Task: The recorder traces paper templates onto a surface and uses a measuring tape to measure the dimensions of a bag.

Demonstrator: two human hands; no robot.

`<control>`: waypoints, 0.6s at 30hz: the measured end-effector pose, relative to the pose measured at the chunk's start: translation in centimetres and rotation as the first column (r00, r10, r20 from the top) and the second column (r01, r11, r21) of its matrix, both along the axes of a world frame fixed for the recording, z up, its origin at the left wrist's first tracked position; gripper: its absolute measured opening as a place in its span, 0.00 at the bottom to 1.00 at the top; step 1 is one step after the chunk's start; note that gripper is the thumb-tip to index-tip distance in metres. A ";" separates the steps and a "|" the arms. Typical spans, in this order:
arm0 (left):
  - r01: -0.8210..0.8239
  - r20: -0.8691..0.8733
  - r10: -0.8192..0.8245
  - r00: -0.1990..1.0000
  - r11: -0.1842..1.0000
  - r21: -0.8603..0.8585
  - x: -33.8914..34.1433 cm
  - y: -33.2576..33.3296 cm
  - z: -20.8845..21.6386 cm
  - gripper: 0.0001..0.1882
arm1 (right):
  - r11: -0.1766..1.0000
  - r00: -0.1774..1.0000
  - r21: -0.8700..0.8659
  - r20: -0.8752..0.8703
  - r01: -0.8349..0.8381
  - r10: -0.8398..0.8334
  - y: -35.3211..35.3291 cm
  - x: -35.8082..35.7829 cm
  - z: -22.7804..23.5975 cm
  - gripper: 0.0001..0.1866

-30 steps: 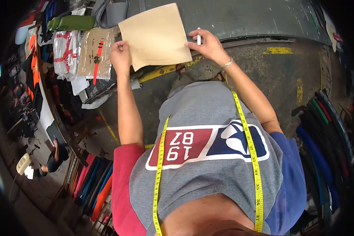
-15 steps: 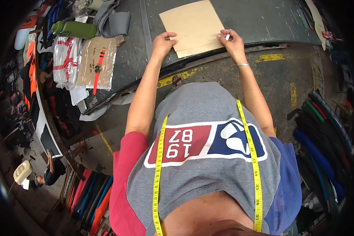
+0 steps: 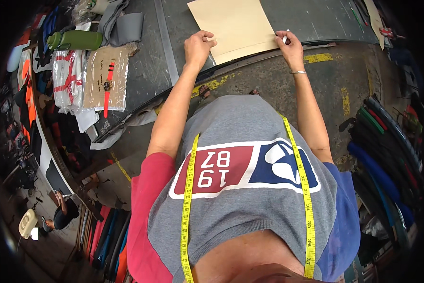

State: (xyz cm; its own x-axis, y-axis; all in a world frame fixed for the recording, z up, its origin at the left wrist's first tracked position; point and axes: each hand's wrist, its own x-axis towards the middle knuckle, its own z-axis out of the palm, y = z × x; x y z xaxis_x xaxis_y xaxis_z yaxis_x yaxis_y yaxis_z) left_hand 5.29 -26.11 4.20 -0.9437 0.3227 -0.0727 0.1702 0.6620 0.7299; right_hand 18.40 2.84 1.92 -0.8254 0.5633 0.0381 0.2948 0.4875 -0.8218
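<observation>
Two bare hands reach over one dark table [image 3: 311,21], seen from above. One tan sheet [image 3: 235,28] lies on the table between them, its lower edge close to the table's near edge; a line runs along that edge, and whether it is a fold or a second layer I cannot tell.

The left hand [image 3: 200,47] pinches the sheet's left edge between thumb and curled fingers. The right hand [image 3: 291,47] grasps one short white stick [image 3: 285,37], with its fingertips at the sheet's right edge. One bracelet [image 3: 297,72] circles the right wrist.

At the table's left end are one green bottle [image 3: 80,40], one grey cloth [image 3: 129,27] beside it and, below, two clear bags side by side. The left bag [image 3: 68,78] holds something white and red; the right bag [image 3: 95,80] holds brown card, with one red-strapped watch [image 3: 108,86] on top.

One yellow tape measure hangs in two lengths [image 3: 188,193] down a grey shirt [image 3: 240,212] with one red sleeve and one blue. One co-worker [image 3: 65,213] is at far left. Fabric rolls [image 3: 386,151], too crowded to count, stand at right.
</observation>
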 end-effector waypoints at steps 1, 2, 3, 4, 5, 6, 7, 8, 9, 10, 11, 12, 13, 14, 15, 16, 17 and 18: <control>0.001 0.031 -0.001 1.000 1.000 0.001 -0.1 0.0 0.0 0.15 | 1.000 1.000 0.025 0.018 -0.004 0.004 0.5 0.2 -0.2 0.13; 0.000 0.061 0.000 0.998 1.000 0.000 -0.2 -0.1 -0.1 0.16 | 0.999 0.999 0.030 0.045 -0.015 0.014 0.9 0.3 -0.2 0.12; -0.002 0.060 0.002 0.998 1.000 0.000 -0.3 -0.2 -0.3 0.16 | 0.999 0.999 0.029 0.044 -0.017 0.016 1.1 0.4 -0.2 0.12; 0.010 0.024 -0.010 1.000 1.000 -0.030 -0.3 -0.3 -0.4 0.16 | 0.994 0.999 -0.108 -0.001 -0.032 0.032 1.3 0.5 -0.2 0.12; 0.027 -0.010 -0.028 1.000 0.998 -0.058 -0.2 -0.1 -0.1 0.16 | 0.969 0.998 -0.242 -0.047 -0.047 0.037 1.9 0.8 -0.5 0.13; 0.030 -0.010 -0.030 0.999 0.998 -0.058 -0.2 0.1 0.2 0.16 | 0.969 0.998 -0.242 -0.047 -0.045 0.034 2.4 1.1 -0.9 0.13; 0.045 -0.026 -0.047 0.999 0.995 -0.093 -0.2 0.2 0.4 0.16 | 0.978 0.996 -0.202 -0.085 -0.055 0.038 2.8 1.5 -1.3 0.13; 0.053 -0.041 -0.059 0.997 0.990 -0.131 -0.1 0.1 0.6 0.16 | 0.984 0.991 -0.164 -0.123 -0.069 0.049 2.9 1.6 -1.2 0.13; 0.050 -0.041 -0.056 0.998 0.990 -0.133 0.0 0.1 0.7 0.16 | 0.983 0.991 -0.167 -0.122 -0.071 0.051 3.0 1.8 -1.1 0.13; 0.052 -0.035 -0.057 0.998 0.989 -0.138 0.0 0.3 0.8 0.16 | 0.989 0.996 -0.133 -0.065 -0.071 0.063 3.3 2.1 -0.9 0.13; 0.053 -0.029 -0.058 0.998 0.988 -0.142 -0.1 0.3 0.5 0.17 | 0.993 0.997 -0.097 -0.008 -0.074 0.073 3.4 2.3 -0.3 0.14; 0.046 -0.027 -0.050 0.998 0.989 -0.138 -0.2 0.2 0.2 0.17 | 0.992 0.997 -0.097 -0.006 -0.075 0.075 3.4 2.3 0.3 0.14; 0.022 -0.015 -0.024 1.000 0.990 -0.137 -0.3 -0.2 0.0 0.17 | 0.990 0.991 -0.058 0.027 -0.129 0.130 3.3 2.2 0.7 0.14; 0.010 -0.008 -0.011 1.000 0.990 -0.138 -0.4 -0.3 -0.2 0.17 | 0.984 0.982 -0.016 0.067 -0.177 0.178 3.5 2.4 1.0 0.15; 0.004 -0.001 -0.005 1.000 0.990 -0.144 -0.3 -0.3 0.1 0.17 | 0.980 0.980 -0.014 0.017 -0.197 0.197 3.2 2.3 1.1 0.16; -0.005 -0.007 0.004 1.000 0.985 -0.172 -0.3 -0.2 0.4 0.17 | 0.976 0.976 0.017 0.032 -0.216 0.216 3.2 2.3 1.3 0.16; -0.014 -0.019 0.011 1.000 0.985 -0.172 -0.2 -0.3 0.4 0.17 | 0.969 0.970 0.046 0.045 -0.243 0.240 3.1 2.2 1.9 0.16; -0.018 -0.016 0.016 1.000 0.985 -0.172 -0.2 -0.2 0.4 0.16 | 0.957 0.961 0.086 0.057 -0.277 0.272 3.3 2.1 1.8 0.15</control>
State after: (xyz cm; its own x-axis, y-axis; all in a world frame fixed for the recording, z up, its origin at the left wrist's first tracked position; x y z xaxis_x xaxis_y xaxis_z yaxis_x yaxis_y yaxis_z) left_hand 5.09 -26.32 4.60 -0.9503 0.2903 -0.1120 0.1675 0.7806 0.6021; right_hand 20.52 6.16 3.67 -0.9497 0.3105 0.0398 0.1735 0.6280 -0.7586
